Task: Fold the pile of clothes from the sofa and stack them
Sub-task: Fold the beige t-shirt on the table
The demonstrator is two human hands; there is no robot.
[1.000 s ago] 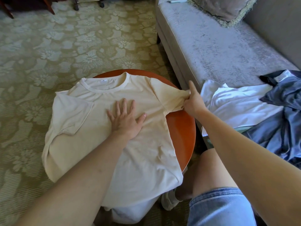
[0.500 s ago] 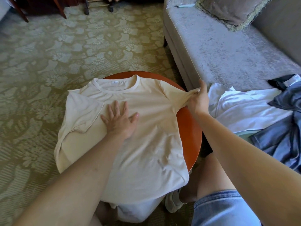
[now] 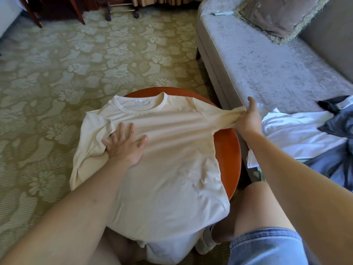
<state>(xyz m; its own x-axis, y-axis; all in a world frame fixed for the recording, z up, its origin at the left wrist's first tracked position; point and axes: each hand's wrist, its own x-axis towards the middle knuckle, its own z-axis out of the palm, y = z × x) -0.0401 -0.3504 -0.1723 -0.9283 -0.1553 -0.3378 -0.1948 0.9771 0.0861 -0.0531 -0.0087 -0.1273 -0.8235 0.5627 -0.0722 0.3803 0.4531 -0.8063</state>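
Left hand (image 3: 124, 144) slid toward 9 o'clock on the cream T-shirt (image 3: 162, 178), now flat with fingers spread, pressing by the left sleeve where cloth bunches. Right hand (image 3: 248, 121) pinches the right sleeve, drawn tauter toward 3 o'clock, ridges across the chest. Shirt lies spread on the round desk (image 3: 227, 150), hem hanging off at 6 o'clock. Probably smoothing before the first fold. White garment (image 3: 296, 134) and blue-grey garment (image 3: 340, 150) wait unfolded on the sofa (image 3: 267, 73).
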